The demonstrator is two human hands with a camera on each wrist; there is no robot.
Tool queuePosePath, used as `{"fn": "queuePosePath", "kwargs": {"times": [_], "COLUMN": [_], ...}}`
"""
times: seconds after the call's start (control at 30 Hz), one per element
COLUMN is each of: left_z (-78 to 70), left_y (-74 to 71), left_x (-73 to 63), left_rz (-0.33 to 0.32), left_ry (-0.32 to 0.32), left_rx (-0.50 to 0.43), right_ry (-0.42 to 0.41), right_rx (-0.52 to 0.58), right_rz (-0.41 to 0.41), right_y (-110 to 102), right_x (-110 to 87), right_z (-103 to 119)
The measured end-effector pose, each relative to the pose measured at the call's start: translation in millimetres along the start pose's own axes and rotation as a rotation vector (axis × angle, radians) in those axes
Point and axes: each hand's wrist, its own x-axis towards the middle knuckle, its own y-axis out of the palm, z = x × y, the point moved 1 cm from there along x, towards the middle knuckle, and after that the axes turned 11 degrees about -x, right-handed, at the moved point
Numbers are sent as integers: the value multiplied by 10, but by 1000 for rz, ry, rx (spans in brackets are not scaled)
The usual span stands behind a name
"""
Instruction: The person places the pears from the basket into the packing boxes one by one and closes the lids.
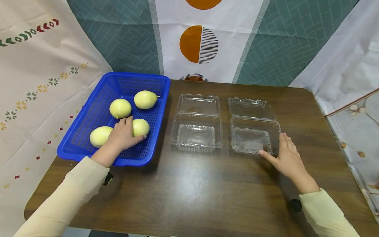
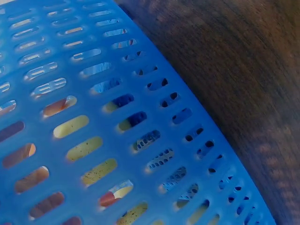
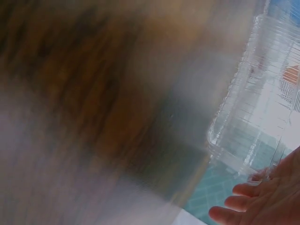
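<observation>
My left hand reaches into a blue plastic basket and grips a pale yellow melon, fingers over its left side and thumb across its front. Through the basket's slots, the left wrist view shows only parts of the hand and yellow fruit. Three other melons lie in the basket: one front left, one behind the hand, one back right. On the right, my right hand rests with straight fingers against the front right corner of a clear, lidded plastic container, its lid open.
A second clear container stands open between the basket and the right container, its lid folded back. All stand on a brown wooden table. Patterned cloth hangs behind the table, with more cloth at both sides.
</observation>
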Motion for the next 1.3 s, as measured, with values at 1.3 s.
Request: {"fn": "queuePosePath", "kwargs": {"times": [1.3], "left_z": [0], "left_y": [8], "left_x": [23], "left_rz": [-58], "left_ry": [40], "left_rx": [-56], "right_ry": [14], "right_rx": [35], "right_rz": [-8], "right_y": [23], "right_x": [8], "right_z": [4]}}
